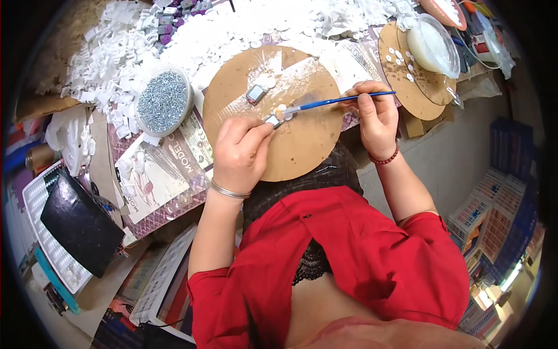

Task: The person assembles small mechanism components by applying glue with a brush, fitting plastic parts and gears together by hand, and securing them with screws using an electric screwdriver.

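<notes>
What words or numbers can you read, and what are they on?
Purple-and-white table cover: big printed letters, but I don't copy out printed words.
Red-and-white container, upper right: too small and blurred to read.
Small grey piece in the left hand: no readable words.

Over a round board (302,152), the left hand (239,148) pinches a small grey gadget (272,121), I think; the right hand (376,119) holds a blue brush (319,103) beside it.

1. Brush (323,103): glossy blue handle.
2. Small grey piece (272,120): smooth, plastic-looking.
3. Round board (290,166): matt brown, cardboard-like, under shiny clear film (237,108).
4. Metal bits (163,100): bright (they catch the light from here), in a smooth plastic tub (190,100).
5. Shirt (372,273): matt red cloth.
</notes>
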`<action>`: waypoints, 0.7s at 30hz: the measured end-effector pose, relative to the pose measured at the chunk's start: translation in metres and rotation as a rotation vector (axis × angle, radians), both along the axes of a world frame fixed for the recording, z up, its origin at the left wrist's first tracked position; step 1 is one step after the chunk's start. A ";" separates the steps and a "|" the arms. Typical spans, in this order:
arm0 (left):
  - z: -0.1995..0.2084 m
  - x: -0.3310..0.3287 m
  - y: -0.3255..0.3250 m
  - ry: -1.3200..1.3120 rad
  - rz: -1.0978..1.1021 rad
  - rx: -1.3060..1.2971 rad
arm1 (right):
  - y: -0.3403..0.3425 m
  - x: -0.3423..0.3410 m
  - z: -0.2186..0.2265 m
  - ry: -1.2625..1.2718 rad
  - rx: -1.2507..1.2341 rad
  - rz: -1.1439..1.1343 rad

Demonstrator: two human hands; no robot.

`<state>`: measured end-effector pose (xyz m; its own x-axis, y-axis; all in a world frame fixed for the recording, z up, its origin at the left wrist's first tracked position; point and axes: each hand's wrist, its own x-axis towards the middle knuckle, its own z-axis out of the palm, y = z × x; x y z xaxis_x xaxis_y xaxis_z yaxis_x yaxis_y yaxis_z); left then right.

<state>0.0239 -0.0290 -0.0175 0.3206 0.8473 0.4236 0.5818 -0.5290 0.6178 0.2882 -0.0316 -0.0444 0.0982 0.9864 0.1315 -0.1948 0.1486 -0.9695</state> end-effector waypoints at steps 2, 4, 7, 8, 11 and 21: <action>0.000 0.002 0.000 0.011 -0.010 0.008 | -0.001 0.010 0.002 -0.005 0.000 -0.069; 0.006 0.002 0.000 -0.017 -0.001 -0.008 | 0.001 0.035 0.015 -0.134 0.098 -0.169; 0.008 -0.004 0.005 -0.065 0.098 -0.033 | 0.017 0.089 0.039 -0.169 0.391 -0.669; 0.010 -0.002 0.009 -0.078 0.087 -0.023 | 0.023 0.113 0.045 -0.161 0.493 -0.807; 0.013 0.004 0.021 0.011 0.251 -0.040 | 0.031 0.177 0.047 -0.674 0.332 -1.011; -0.004 0.001 0.033 0.071 0.187 -0.111 | 0.066 0.019 0.042 -1.147 0.522 -0.026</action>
